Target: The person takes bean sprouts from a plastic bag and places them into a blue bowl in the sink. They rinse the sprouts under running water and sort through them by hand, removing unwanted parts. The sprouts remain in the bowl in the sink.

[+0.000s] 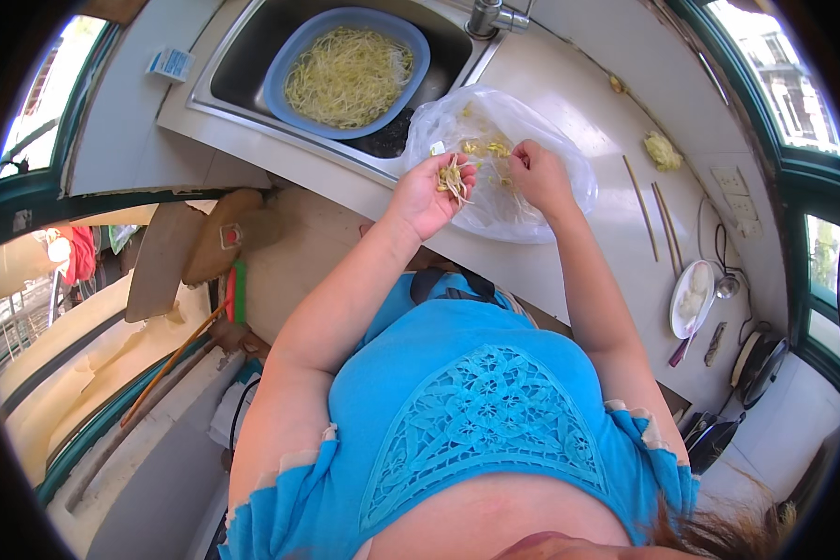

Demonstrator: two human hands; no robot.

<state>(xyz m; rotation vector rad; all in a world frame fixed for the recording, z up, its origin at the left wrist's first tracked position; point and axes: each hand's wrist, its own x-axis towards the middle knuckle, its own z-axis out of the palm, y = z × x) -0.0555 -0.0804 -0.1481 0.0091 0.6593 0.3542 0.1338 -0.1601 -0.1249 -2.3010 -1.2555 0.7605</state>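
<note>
My left hand (pixel 437 189) is turned palm up, its fingers curled round a small bunch of bean sprouts (pixel 452 179). To its right, my right hand (pixel 540 175) is above a clear plastic bag (pixel 567 133), thumb and fingers drawn together; whether it pinches something cannot be made out. More sprouts with yellow heads (pixel 497 149) lie on the bag between the two hands. Beyond my left hand, a blue plastic basin (pixel 277 87) in the sink is filled with pale sprouts (pixel 346 77).
The basin sits in a steel sink (pixel 241 84) below a faucet (pixel 486 17). On the counter at right are chopsticks (pixel 642 208), a white oval plate (pixel 679 308) with pale food, a metal ladle (pixel 727 286) and a yellowish clump (pixel 663 151) by the wall. A small box (pixel 171 64) is at upper left.
</note>
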